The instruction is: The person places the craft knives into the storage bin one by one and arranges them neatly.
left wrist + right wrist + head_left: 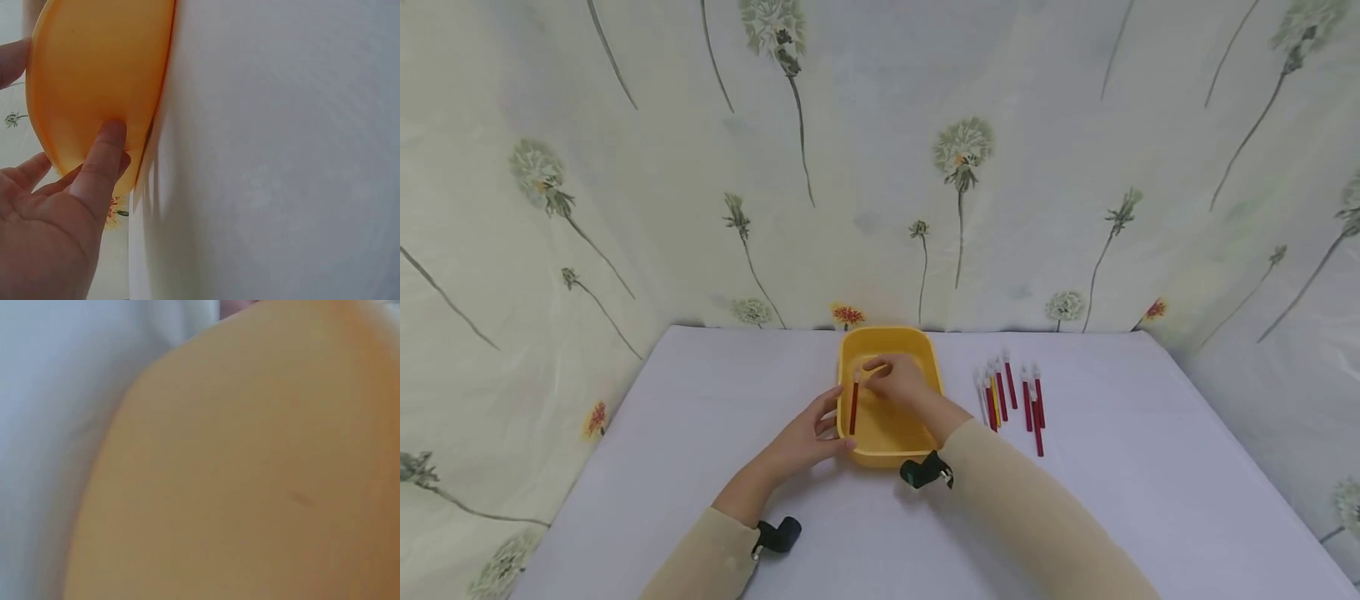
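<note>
A yellow plastic tray point(883, 458) stands near the back of the white table. Inside it, along the left wall, lies a dark red pen-like stick point(853, 408) with a pale tip. My left hand point(808, 432) holds the tray's left side, fingers against its outer wall and thumb at the near corner; the left wrist view shows the fingers point(103, 156) on the wall. My right hand point(898, 382) is over the inside of the tray, thumb and forefinger parted close to the stick's pale tip. The right wrist view shows mostly the tray's yellow wall point(219, 475).
Several dark red pen-like sticks point(1027, 404) with pale tips lie on the table right of the tray, with a yellow one point(997, 404) among them. A curtain with dandelion prints point(880, 167) rises behind the table's back edge. The white tabletop point(737, 375) extends to both sides.
</note>
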Available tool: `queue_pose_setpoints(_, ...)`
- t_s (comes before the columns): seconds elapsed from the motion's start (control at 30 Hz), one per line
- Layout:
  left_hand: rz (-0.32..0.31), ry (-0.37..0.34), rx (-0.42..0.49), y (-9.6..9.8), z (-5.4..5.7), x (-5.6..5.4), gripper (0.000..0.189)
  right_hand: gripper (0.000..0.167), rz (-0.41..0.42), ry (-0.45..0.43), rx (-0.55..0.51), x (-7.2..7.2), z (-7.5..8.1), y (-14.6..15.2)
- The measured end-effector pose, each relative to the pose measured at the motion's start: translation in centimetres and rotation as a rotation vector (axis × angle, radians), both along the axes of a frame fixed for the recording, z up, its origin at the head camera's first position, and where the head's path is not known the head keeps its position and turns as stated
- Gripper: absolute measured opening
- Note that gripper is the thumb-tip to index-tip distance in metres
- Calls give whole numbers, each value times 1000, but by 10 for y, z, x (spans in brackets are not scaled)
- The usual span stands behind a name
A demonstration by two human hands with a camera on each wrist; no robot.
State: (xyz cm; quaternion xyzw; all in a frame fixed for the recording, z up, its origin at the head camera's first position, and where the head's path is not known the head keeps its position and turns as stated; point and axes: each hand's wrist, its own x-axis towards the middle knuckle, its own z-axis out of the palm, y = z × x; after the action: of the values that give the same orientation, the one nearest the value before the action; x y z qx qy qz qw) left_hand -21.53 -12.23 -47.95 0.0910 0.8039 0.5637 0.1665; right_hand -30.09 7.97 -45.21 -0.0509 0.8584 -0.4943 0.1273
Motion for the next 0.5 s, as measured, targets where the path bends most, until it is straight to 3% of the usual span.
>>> queue_pose_setpoints(0.27,12,-4,-14,0,-1,-1,93,31,12,6,4,15,32,20)
queue_pose_setpoints(0.5,15,-13,-16,1,1,-1,93,29,16,51,24,26,45,43)
